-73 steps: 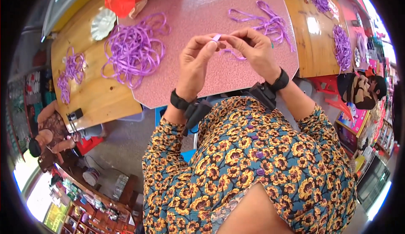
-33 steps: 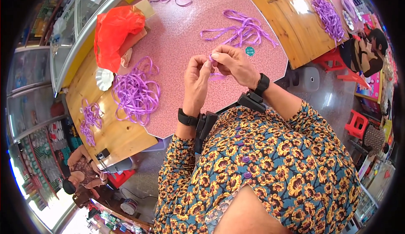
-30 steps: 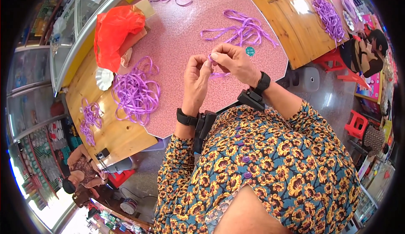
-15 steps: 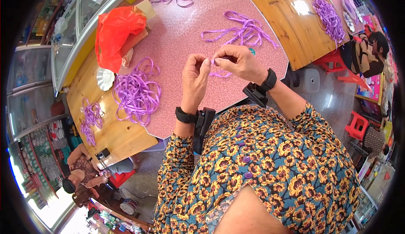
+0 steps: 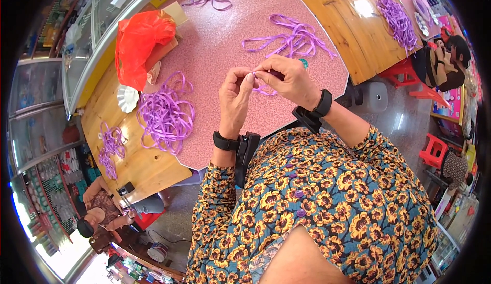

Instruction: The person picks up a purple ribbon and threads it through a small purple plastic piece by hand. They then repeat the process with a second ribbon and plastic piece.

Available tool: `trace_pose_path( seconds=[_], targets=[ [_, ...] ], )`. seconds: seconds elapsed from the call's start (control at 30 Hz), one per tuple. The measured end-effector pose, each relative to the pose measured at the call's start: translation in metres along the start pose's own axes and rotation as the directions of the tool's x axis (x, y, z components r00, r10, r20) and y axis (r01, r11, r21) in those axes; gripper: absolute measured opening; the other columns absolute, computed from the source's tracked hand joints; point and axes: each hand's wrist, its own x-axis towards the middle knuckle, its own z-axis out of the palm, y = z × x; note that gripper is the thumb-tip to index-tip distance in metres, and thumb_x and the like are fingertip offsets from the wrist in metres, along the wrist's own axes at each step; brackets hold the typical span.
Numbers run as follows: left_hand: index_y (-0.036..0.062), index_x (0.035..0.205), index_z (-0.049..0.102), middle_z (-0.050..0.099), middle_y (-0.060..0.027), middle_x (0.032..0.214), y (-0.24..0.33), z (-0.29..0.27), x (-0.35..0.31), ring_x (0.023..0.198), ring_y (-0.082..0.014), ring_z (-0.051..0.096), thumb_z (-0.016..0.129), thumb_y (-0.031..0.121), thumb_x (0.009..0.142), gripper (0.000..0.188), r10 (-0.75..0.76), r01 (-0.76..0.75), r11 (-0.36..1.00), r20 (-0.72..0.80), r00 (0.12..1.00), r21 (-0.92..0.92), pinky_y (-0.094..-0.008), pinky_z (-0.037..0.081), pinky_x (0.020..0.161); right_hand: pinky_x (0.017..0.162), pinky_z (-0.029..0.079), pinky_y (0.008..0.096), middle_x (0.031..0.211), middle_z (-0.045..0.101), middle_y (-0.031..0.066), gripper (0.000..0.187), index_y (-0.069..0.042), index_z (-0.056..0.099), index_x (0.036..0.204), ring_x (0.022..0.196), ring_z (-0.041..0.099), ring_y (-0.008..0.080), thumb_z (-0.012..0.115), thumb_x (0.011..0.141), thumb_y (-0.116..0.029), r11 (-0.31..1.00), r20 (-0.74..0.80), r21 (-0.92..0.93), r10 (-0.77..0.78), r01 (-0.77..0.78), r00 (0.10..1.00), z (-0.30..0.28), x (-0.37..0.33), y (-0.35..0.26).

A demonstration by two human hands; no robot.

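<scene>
Pink speckled tabletop [image 5: 204,43] fills the middle, wood tabletop [image 5: 332,33] on the right, another wood tabletop [image 5: 158,171] on the left. Red plastic bag [image 5: 143,46] sits upper left, beside a cardboard box [image 5: 176,13]. Big tangled purple ribbon pile [image 5: 166,115] lies left of the hands, over the pink and left wood surfaces. Looser purple ribbon bundle [image 5: 291,38] lies on pink, just beyond the hands. Right hand [image 5: 291,82]: thumb and fingers pinched on a thin purple ribbon strip. Left hand [image 5: 235,97]: thumb against curled index finger, gripping the same strip, fingertips close to the right's. White fluted dish [image 5: 127,98] is on left wood, just beside the big pile. Black wristband [image 5: 225,142] on left wrist, another on right. Purple ribbon strip [image 5: 266,90] runs between fingertips, part showing below the right hand, over pink; exact end hidden by fingers. Teal disc [image 5: 304,63] peeks out past right hand, partly covered.
</scene>
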Motion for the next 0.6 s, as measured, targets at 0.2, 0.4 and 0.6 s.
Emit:
trace_pose_path(
  seconds=[0.2,0.4,0.6],
  targets=[
    [0.0023,0.104,0.058,0.065,-0.0031,0.093,-0.001,0.007,-0.006,0.087,-0.0087,0.062,0.060,0.006,0.095,0.010,-0.053,0.046,0.992,-0.052,0.997,-0.116,-0.0231,0.051,0.077,0.057,0.046,0.0260,0.076,0.062,0.0064,0.007,0.000,0.067,0.090,0.065,0.059,0.0129,0.069,0.086,-0.004,0.992,-0.011,0.021,0.128,-0.127,0.992,0.002,-0.004,-0.005],
    [0.0016,0.099,0.058,0.065,-0.0028,0.087,-0.008,0.011,-0.008,0.078,-0.0088,0.062,0.061,0.006,0.094,0.007,-0.071,0.065,0.997,-0.125,0.990,-0.048,-0.0220,0.051,0.071,0.058,0.045,0.0271,0.075,0.060,0.0070,0.006,0.000,0.065,0.086,0.065,0.057,0.0142,0.067,0.087,-0.005,0.998,0.015,-0.055,0.019,-0.018,1.000,0.000,-0.005,-0.001],
    [0.0008,0.098,0.058,0.065,-0.0036,0.084,-0.008,0.012,-0.006,0.078,-0.0086,0.062,0.061,0.005,0.094,0.007,-0.101,0.098,0.995,-0.090,0.991,-0.034,-0.0215,0.050,0.069,0.058,0.042,0.0239,0.077,0.056,-0.0010,0.013,-0.002,0.061,0.098,0.067,0.051,0.0076,0.059,0.097,-0.015,0.936,0.191,0.202,0.250,-0.287,0.949,-0.005,-0.009,0.007]
  ],
)
